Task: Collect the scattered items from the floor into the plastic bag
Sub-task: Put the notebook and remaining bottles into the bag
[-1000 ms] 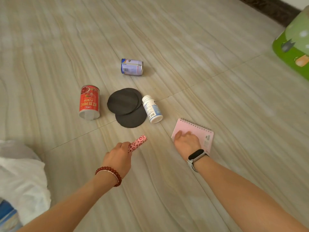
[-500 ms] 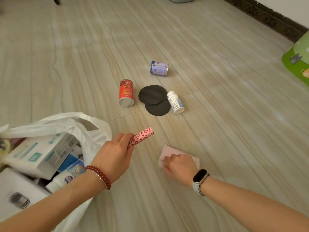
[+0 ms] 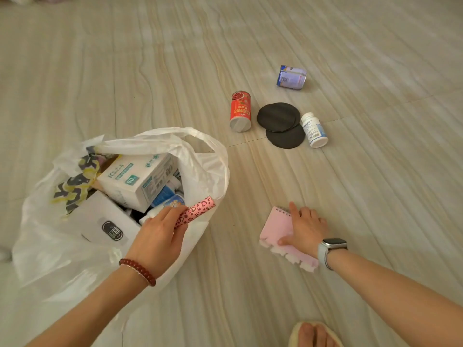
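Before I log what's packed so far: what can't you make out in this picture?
- Head view: lower contents of the white plastic bag, hidden under the white cardboard box.
- Label text on the red drink can: too small.
- Pink spiral notebook: partly covered by the right hand.
- Pink leopard-print tube: near end hidden in the left hand grip.

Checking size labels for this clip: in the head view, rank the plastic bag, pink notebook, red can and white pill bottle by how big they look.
1. plastic bag, by far the largest.
2. pink notebook, though it lies nearer the camera, which inflates it.
3. red can.
4. white pill bottle, close to the can in length but slimmer, so this last ranking is unsure.
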